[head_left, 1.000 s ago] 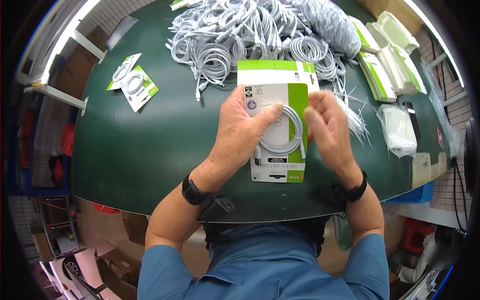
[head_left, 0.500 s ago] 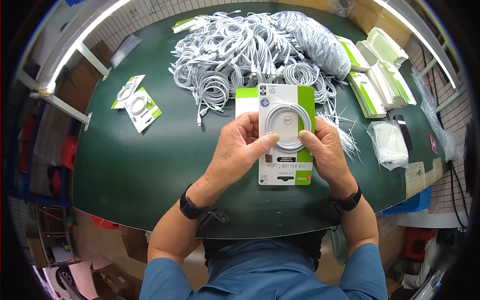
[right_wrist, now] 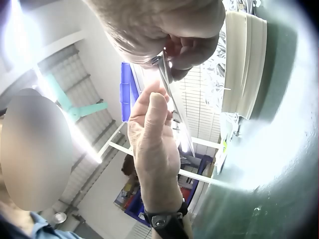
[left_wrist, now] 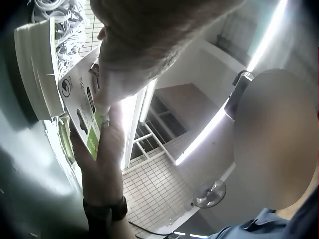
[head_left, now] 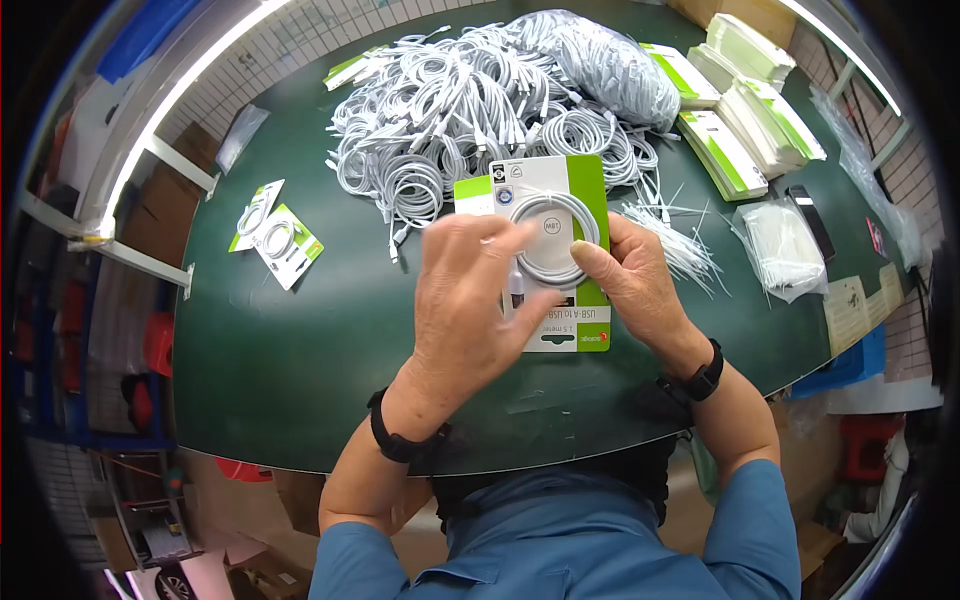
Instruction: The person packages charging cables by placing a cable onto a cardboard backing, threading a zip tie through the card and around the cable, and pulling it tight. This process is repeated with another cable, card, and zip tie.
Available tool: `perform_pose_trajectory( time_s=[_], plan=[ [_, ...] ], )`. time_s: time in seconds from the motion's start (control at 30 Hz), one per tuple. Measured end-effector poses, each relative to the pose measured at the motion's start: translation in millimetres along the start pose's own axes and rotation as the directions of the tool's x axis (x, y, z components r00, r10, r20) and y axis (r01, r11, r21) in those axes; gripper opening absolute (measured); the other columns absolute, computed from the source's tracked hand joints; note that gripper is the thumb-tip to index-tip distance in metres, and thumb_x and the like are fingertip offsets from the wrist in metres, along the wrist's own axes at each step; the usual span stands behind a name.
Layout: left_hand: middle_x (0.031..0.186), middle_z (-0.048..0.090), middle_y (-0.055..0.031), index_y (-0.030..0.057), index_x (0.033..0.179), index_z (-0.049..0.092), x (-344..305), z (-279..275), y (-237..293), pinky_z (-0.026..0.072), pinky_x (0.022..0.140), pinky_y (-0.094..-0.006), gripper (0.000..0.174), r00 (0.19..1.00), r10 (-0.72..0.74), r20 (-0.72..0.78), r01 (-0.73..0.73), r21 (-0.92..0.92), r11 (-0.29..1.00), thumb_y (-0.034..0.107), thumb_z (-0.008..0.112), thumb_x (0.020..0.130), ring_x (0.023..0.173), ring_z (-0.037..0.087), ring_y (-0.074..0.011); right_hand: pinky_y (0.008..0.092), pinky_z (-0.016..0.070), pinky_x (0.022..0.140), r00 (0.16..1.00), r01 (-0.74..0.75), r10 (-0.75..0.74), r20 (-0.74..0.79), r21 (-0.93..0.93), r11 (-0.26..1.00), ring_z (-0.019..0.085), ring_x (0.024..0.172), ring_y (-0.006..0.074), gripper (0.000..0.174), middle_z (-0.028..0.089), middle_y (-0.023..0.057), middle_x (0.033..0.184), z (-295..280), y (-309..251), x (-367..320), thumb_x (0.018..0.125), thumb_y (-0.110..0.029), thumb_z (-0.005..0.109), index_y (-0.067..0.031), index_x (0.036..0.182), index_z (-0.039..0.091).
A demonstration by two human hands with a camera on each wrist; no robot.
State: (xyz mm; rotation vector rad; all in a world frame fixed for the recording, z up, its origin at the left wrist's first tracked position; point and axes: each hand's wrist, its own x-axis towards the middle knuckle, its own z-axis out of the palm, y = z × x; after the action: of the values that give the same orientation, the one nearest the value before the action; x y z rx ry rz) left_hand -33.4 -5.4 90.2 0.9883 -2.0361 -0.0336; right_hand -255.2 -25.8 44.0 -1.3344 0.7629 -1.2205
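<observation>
A white and green package card (head_left: pixel 585 185) printed "USB-A to USB-C cable" is held up over the table, with a coiled white cable (head_left: pixel 553 279) lying against its front. My right hand (head_left: pixel 640 275) pinches the card's right side, thumb at the coil and fingers behind. Blurred by motion, my left hand (head_left: pixel 460 300) is spread over the card's left part, overlapping the coil's left edge in the head view. The right wrist view shows its fingers rather straight beside the thin card. Behind the held card stands a thick stack of cards (left_wrist: pixel 37 69), mostly hidden in the head view.
A big heap of coiled white cables (head_left: pixel 450 110) and a plastic bag of cables (head_left: pixel 610 75) lie beyond. Loose white ties (head_left: pixel 675 240), card stacks (head_left: pixel 725 155), a bag of ties (head_left: pixel 785 250) and a black phone (head_left: pixel 810 220) are at right. Two carded cables (head_left: pixel 285 245) lie left.
The right hand came to the card's right side and now holds it there. My left hand, which gripped the card's left side with thumb on the coil, has loosened and spread.
</observation>
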Motion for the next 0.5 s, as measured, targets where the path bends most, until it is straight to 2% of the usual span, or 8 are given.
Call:
perform_pose_trajectory(
  time_s=[0.03, 0.07, 0.27, 0.37, 0.47, 0.5],
  plan=[
    [0.12, 0.068, -0.0114, 0.0035, 0.125, 0.074, -1, -2, 2, 0.0494, 0.098, -0.0463, 0.058, 0.992, 0.047, 0.116, -0.049, 0.015, 0.999, 0.017, 0.096, 0.074, 0.114, 0.059, -0.0362, 0.0267, 0.06, 0.081, 1.0, 0.0, 0.0, -0.003, -0.019, 1.0, 0.071, 0.093, 0.0079, 0.037, 0.079, 0.0077, 0.109, -1, 2, -1, 0.11, -0.028, 0.074, 0.0042, 0.129, 0.07],
    [0.112, 0.069, -0.0084, 0.0063, 0.113, 0.077, -2, 2, 4, 0.0496, 0.095, -0.0469, 0.048, 0.99, 0.065, 0.124, -0.065, -0.001, 0.998, 0.017, 0.097, 0.071, 0.107, 0.06, -0.0349, 0.0264, 0.0594, 0.079, 1.0, 0.002, -0.002, -0.001, -0.041, 0.999, 0.07, 0.092, 0.0073, 0.037, 0.079, 0.007, 0.108, -2, 3, -2, 0.11, -0.028, 0.073, 0.004, 0.127, 0.071],
    [0.098, 0.065, -0.0055, 0.0064, 0.103, 0.074, -7, 19, 7, 0.049, 0.089, -0.0463, 0.034, 0.987, 0.103, 0.126, -0.115, 0.088, 0.989, 0.013, 0.091, 0.075, 0.101, 0.061, -0.0307, 0.0263, 0.0573, 0.075, 0.999, 0.031, -0.034, -0.024, -0.1, 0.994, 0.067, 0.088, 0.0062, 0.035, 0.077, 0.005, 0.103, 2, 7, -5, 0.108, -0.028, 0.076, 0.0036, 0.121, 0.072],
    [0.1, 0.069, -0.0052, 0.0066, 0.098, 0.072, -9, 23, 8, 0.0494, 0.084, -0.0463, 0.03, 0.988, 0.019, 0.153, -0.029, 0.061, 0.998, 0.011, 0.092, 0.075, 0.098, 0.062, -0.0326, 0.0261, 0.057, 0.075, 0.999, 0.025, -0.03, -0.03, -0.138, 0.99, 0.066, 0.088, 0.0063, 0.034, 0.076, 0.0047, 0.101, 6, 7, -8, 0.106, -0.027, 0.078, 0.0037, 0.119, 0.072],
    [0.099, 0.069, -0.0062, 0.0057, 0.098, 0.069, -11, 23, 5, 0.048, 0.085, -0.0468, 0.028, 0.977, -0.002, 0.214, -0.007, 0.041, 0.999, 0.01, 0.089, 0.079, 0.094, 0.062, -0.0332, 0.0261, 0.0566, 0.074, 0.999, 0.028, -0.03, -0.016, -0.133, 0.991, 0.065, 0.086, 0.0061, 0.033, 0.074, 0.0041, 0.099, 7, 9, -9, 0.105, -0.027, 0.079, 0.0033, 0.115, 0.072],
    [0.098, 0.069, -0.0062, 0.0056, 0.099, 0.068, -12, 24, 5, 0.0476, 0.084, -0.0468, 0.028, 0.982, 0.034, 0.186, -0.048, 0.071, 0.996, 0.009, 0.088, 0.08, 0.094, 0.062, -0.0329, 0.0262, 0.0564, 0.073, 1.0, 0.016, -0.018, -0.013, -0.126, 0.992, 0.065, 0.086, 0.006, 0.032, 0.074, 0.004, 0.099, 7, 10, -10, 0.105, -0.027, 0.079, 0.003, 0.115, 0.071]
  ],
)
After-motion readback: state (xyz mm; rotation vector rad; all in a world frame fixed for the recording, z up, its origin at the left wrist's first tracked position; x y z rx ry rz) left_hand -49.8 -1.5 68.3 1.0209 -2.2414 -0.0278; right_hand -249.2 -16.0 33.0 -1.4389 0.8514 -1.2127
